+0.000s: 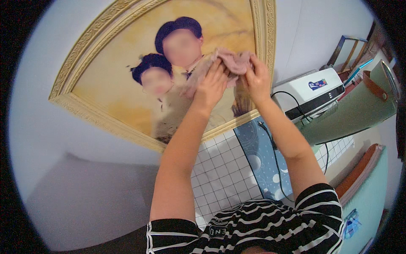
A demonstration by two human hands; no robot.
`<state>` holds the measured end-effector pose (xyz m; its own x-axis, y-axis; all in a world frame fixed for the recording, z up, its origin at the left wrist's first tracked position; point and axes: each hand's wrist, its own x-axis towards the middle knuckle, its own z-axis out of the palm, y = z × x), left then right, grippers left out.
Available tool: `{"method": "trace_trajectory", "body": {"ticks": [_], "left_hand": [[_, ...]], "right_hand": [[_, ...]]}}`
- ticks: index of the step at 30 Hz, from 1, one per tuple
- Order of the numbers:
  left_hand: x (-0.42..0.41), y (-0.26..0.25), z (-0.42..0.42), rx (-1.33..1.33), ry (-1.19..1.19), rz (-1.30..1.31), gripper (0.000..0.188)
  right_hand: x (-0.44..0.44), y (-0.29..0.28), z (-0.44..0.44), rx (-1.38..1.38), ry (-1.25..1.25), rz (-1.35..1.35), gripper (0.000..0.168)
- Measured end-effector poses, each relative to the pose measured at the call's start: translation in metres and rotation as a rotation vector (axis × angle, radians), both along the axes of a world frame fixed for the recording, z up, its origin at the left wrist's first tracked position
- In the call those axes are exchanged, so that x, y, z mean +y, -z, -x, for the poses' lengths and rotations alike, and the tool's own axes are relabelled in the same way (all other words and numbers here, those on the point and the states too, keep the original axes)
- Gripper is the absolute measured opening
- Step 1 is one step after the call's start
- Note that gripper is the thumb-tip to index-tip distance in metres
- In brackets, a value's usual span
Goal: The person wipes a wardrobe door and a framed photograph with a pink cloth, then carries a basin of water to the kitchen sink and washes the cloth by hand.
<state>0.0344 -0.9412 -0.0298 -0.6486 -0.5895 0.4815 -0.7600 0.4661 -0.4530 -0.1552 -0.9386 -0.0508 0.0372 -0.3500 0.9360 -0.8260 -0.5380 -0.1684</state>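
Note:
A large framed portrait of two people (117, 79) stands against the wall, its cream frame (266, 35) carved with leaf relief. Over the right part of the picture lies a crumpled pinkish cloth (236, 63). My left hand (212, 84) presses on the cloth, fingers spread over its folds. Bunched in the fingers of my right hand (258, 77) is the cloth's right end, close to the frame's right side. Part of the portrait is hidden behind the cloth and both hands.
Below the frame is a white grid-patterned cover (222, 168) beside a blue planet-patterned one (253, 152). A black cable with a plug (272, 146) crosses the blue cover. To the right are a white appliance (314, 92) and a tall green-grey appliance (352, 111) with a brown strap.

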Motion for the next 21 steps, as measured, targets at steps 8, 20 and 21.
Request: {"method": "trace_trajectory", "body": {"ticks": [8,20,21], "left_hand": [[0.029,0.117,-0.005,-0.481,-0.063,-0.226,0.055],[0.062,0.147,-0.037,-0.103,-0.138,-0.406,0.054],[0.06,0.128,-0.047,-0.074,-0.159,-0.312,0.052]], "right_hand": [[0.052,0.126,-0.023,-0.196,0.056,-0.369,0.034],[0.067,0.151,-0.066,-0.532,-0.1,-0.779,0.019],[0.062,0.125,-0.073,-0.506,-0.114,-0.686,0.02]]}}
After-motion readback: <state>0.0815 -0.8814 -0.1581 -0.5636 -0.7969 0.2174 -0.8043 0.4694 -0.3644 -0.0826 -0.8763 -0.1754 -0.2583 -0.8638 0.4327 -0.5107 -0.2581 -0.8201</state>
